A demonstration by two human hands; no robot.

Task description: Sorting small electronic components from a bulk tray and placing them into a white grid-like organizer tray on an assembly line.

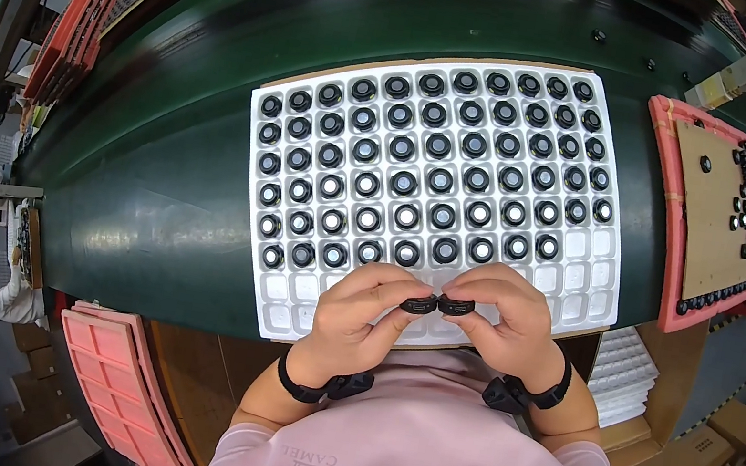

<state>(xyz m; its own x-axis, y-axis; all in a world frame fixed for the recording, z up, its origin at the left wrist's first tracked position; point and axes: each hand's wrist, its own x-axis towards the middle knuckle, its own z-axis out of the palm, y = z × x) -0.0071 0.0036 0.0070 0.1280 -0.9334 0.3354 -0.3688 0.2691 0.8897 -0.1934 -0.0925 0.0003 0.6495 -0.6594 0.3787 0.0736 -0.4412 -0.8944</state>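
Observation:
Between the thumb and fingers of my left hand (361,313) is a small round black device (420,305), held on edge. My right hand (506,322) pinches a second black device (454,307) of the same kind, side by side with the first. A small slot shows on the rim of each. Both hands are over the near edge of a white plastic tray (277,318). Rows of similar round black devices (402,182) with grey or white centres fill most of its pockets. Bare pockets show along the near side and at the near right corner.
The tray lies on a green conveyor belt (142,228). Red foam trays (674,249) with cardboard and black parts stand at the right. Pink trays (106,376) lean at the lower left. White trays (622,376) are stacked in a box at the lower right. A person (2,293) is at the far left.

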